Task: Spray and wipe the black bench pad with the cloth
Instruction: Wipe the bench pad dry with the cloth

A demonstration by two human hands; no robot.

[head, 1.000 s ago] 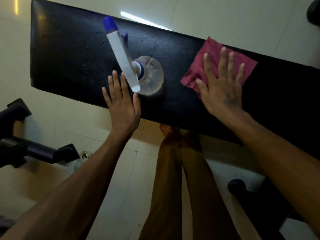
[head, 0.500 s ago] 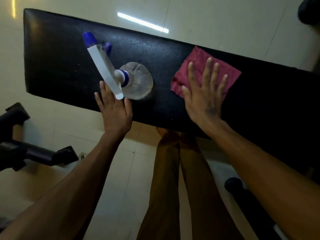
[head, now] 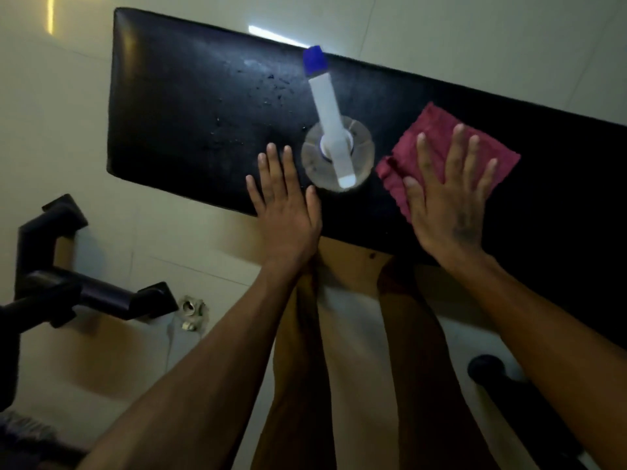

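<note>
Black bench pad [head: 190, 106] carries one spray bottle [head: 330, 130], one cloth [head: 437, 137].

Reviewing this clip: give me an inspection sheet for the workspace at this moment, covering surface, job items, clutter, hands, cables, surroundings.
Surface: black bench pad, droplets left of the bottle.
Job's things: spray bottle upright on the pad; red cloth flat on the pad, right of the bottle.
Clutter: nothing seen on the pad.
Hands: left hand flat on the pad's near edge beside the bottle; right hand pressing flat on the cloth.
Cables: nothing seen.
Surroundings: pale tiled floor; black equipment frame lower left.
</note>
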